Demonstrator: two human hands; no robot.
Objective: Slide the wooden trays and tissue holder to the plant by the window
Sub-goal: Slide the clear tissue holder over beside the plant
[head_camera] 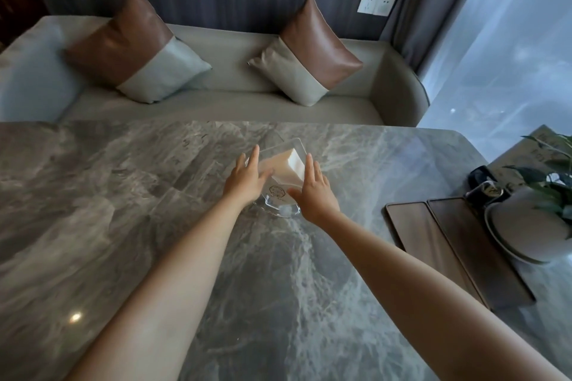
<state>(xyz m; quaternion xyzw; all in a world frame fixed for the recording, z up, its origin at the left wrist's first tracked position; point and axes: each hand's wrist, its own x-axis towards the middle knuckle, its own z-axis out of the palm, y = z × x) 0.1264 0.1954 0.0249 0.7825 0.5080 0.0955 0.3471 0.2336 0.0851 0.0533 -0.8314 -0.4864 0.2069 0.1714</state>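
A clear acrylic tissue holder (283, 178) with white tissues inside stands on the grey marble table (154, 195), near its middle. My left hand (247, 178) lies flat against the holder's left side, fingers straight. My right hand (312, 189) rests against its right side, fingers apart. Neither hand wraps around it. Two dark wooden trays (458, 244) lie side by side at the right of the table, touching the saucer of the potted plant (532, 219) by the window.
A dark small object (484, 185) sits behind the trays, next to the plant pot. A grey sofa (216, 102) with two brown-and-grey cushions runs along the table's far edge. The window and curtain are at the right.
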